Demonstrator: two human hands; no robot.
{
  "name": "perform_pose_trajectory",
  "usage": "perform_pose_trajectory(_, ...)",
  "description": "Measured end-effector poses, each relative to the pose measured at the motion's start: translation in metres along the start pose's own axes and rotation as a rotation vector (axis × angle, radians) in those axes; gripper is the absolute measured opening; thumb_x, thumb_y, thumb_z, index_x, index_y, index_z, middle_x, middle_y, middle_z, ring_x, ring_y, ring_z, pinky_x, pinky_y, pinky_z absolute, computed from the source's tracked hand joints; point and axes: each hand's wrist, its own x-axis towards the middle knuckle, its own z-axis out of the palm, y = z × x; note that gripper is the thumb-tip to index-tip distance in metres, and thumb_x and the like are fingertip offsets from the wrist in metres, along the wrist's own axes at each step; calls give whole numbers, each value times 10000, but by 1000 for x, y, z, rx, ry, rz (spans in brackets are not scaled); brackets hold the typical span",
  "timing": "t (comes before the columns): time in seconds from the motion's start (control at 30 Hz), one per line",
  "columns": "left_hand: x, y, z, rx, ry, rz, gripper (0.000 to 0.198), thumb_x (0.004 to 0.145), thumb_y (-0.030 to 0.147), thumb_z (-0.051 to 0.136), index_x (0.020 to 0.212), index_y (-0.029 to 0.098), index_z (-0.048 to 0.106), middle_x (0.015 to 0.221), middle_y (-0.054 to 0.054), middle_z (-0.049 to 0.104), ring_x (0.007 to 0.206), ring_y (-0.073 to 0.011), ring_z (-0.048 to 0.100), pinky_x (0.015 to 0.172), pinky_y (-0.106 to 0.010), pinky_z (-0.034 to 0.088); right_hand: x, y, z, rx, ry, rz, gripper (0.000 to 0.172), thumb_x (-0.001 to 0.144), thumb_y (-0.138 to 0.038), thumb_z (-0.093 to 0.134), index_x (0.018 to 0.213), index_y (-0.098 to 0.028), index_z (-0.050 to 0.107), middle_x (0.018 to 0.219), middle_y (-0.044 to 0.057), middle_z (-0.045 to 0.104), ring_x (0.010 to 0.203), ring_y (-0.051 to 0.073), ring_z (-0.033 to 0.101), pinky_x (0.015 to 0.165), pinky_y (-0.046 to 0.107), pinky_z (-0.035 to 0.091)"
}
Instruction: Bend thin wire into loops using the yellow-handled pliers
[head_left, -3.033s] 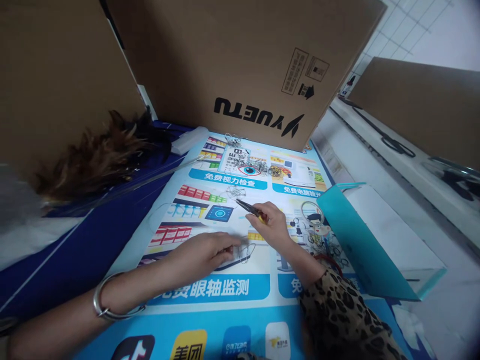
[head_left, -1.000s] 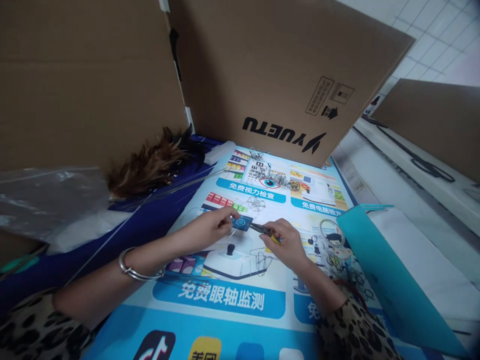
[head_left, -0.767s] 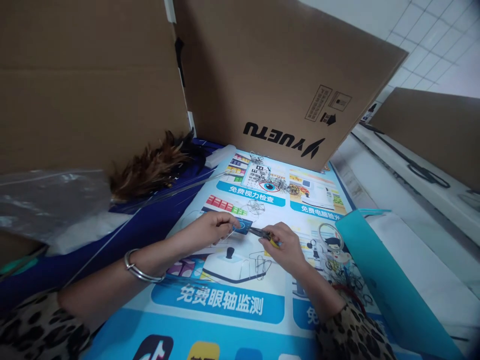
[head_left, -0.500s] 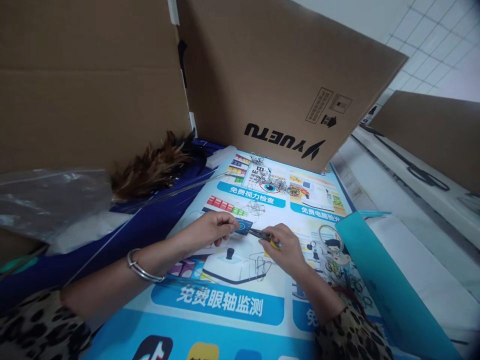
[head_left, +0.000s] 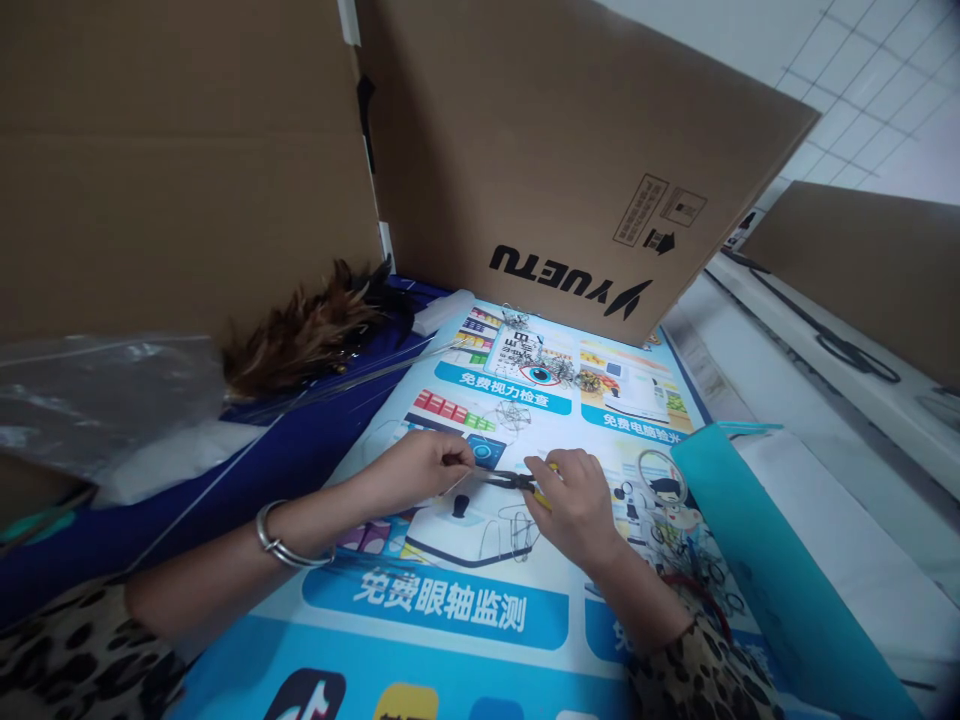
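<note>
Working of a fine wire with pliers over a printed poster, as I see it from the room. The left hand (head_left: 431, 465), fingertips pinched together, grips the wire (head_left: 455, 484), which hangs thin and pale above the poster (head_left: 480, 670). The right hand (head_left: 577, 495) is wrapped around the handles of the pliers (head_left: 512, 480), whose nose meets the left fingertips; whether the jaws bite the wire, I cannot tell. The step in hand is, in my judgement, bending or gripping the wire at its pinched end. The next move calls for a steady left pinch and a small, controlled turn of the right wrist. Compared with half a second ago, the pliers lie lower and more level, their nose closer to the left fingers, and more of the poster's blue square shows.
</note>
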Motion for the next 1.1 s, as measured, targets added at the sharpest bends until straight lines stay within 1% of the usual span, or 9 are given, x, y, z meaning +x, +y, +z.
perform_pose_trajectory(0.13, -1, -2, 4, 9, 12, -7, 173, 728, 295, 511, 662, 179, 620, 534, 34, 581, 488, -111, 483, 466, -196, 325, 0, -6, -7, -70, 38, -84, 267, 828, -258, 517, 1084, -204, 572, 911, 92, 557, 833, 221, 477, 696, 366, 350)
perform_pose_trajectory(0.33, 0, -6, 9, 18, 62, -15, 115, 682, 252, 531, 616, 192, 602, 528, 32, 591, 508, -122, 498, 461, -199, 323, 0, -10, -9, -73, 73, -138, 259, 835, -253, 516, 1090, -231, 560, 892, 77, 566, 831, 214, 484, 695, 365, 348)
perform_pose_trajectory(0.53, 1, -9, 11, 17, 32, -6, 129, 689, 253, 518, 624, 181, 602, 549, 31, 598, 526, -122, 521, 465, -194, 327, -1, -10, -9, -130, 47, -193, 253, 846, -232, 512, 1097, -236, 547, 870, 67, 576, 771, 197, 471, 649, 355, 329)
perform_pose_trajectory(0.63, 0, -8, 10, -35, 25, -17, 117, 685, 250, 529, 618, 178, 594, 545, 33, 585, 514, -113, 502, 457, -188, 326, -2, -9, -8, -152, 63, -208, 249, 843, -213, 519, 1089, -238, 546, 844, 58, 573, 737, 188, 464, 630, 349, 323)
perform_pose_trajectory(0.73, -1, -4, 9, -177, -20, -81, 126, 686, 288, 563, 638, 174, 582, 513, 46, 528, 441, -90, 437, 408, -183, 295, -3, -6, -6, -165, 86, -203, 239, 839, -211, 528, 1073, -247, 550, 816, 52, 569, 715, 184, 457, 622, 346, 316)
perform_pose_trajectory(0.87, -3, 1, 6, -495, -154, -184, 184, 716, 353, 590, 714, 171, 564, 471, 70, 458, 374, -65, 374, 365, -172, 250, -4, 0, -7, -181, 96, -183, 242, 832, -243, 547, 1074, -253, 552, 805, 54, 565, 714, 185, 453, 633, 345, 316)
perform_pose_trajectory(0.93, -5, 4, 4, -661, -192, -203, 196, 729, 356, 600, 724, 165, 557, 499, 56, 495, 403, -67, 426, 380, -167, 287, -3, 2, -8, -189, 109, -173, 237, 832, -252, 551, 1070, -251, 555, 796, 54, 561, 711, 182, 447, 634, 341, 311)
perform_pose_trajectory(1.0, -6, 5, 4, -795, -211, -217, 215, 735, 365, 612, 739, 157, 558, 581, 24, 561, 483, -87, 522, 414, -170, 349, -3, 4, -8, -200, 128, -168, 231, 831, -259, 558, 1062, -248, 559, 784, 51, 557, 709, 177, 441, 635, 339, 302)
perform_pose_trajectory(1.1, -7, 7, 5, -901, -239, -249, 246, 733, 381, 635, 783, 150, 565, 689, -16, 621, 625, -136, 622, 464, -182, 421, -3, 5, -7, -227, 157, -173, 233, 824, -272, 573, 1056, -245, 563, 784, 46, 552, 712, 170, 436, 638, 335, 291)
